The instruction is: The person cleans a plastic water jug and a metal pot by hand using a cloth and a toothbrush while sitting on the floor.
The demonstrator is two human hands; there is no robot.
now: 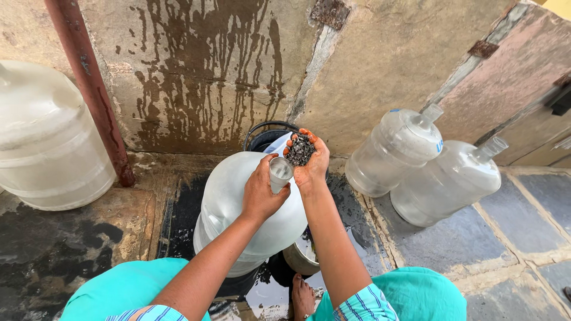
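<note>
The left hand (pixel 260 193) wraps its fingers around the neck (pixel 280 173) of a big clear jug (pixel 238 208), thumb on one side and fingers on the other, gripping it just below the open mouth. The right hand (pixel 309 159) is cupped palm up right beside that mouth, fingers curled loosely around a heap of small dark gravel (pixel 301 149); the heel of this hand touches the neck. The jug tilts away from the person, its body lying between both forearms and its base toward the knees.

Behind the jug's shoulder shows the rim and handle of a dark bucket (pixel 266 134). Under the jug, near a bare foot (pixel 303 297), sits a steel bowl (pixel 300 257) on wet, dark ground (pixel 53 249). To the right, two more clear jugs (pixel 425 163) lean with their necks against a stained stone wall (pixel 196 71). At far left stands another jug (pixel 50 139), beside a rusty red pipe (pixel 89 83) running up the wall. Teal cloth covers the knees (pixel 122 288).
</note>
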